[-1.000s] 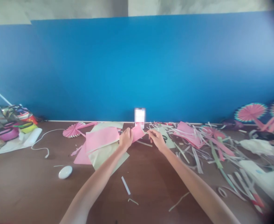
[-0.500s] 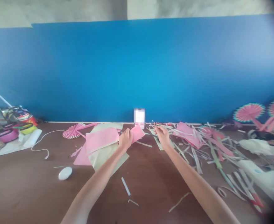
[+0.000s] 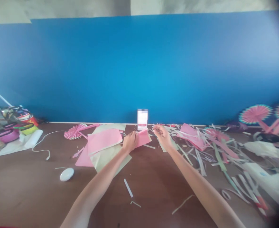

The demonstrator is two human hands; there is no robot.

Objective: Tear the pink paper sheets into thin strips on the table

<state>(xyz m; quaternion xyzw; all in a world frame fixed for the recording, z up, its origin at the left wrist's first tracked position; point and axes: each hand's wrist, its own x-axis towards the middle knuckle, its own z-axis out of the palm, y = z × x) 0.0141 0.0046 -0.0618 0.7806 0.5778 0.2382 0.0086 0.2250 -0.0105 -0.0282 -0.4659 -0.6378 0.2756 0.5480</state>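
pink paper (image 3: 143, 138) juts from left hand (image 3: 130, 141) toward right hand (image 3: 162, 135).

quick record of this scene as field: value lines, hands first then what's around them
left hand: gripping a small pink paper piece
right hand: apart from that piece, fingers bent; whether they hold anything is unclear
behind hands: upright lit screen near the blue wall
left side: pink pleated fan, pink sheet, white oval object
right side: tangled paper strips
surface: brown table
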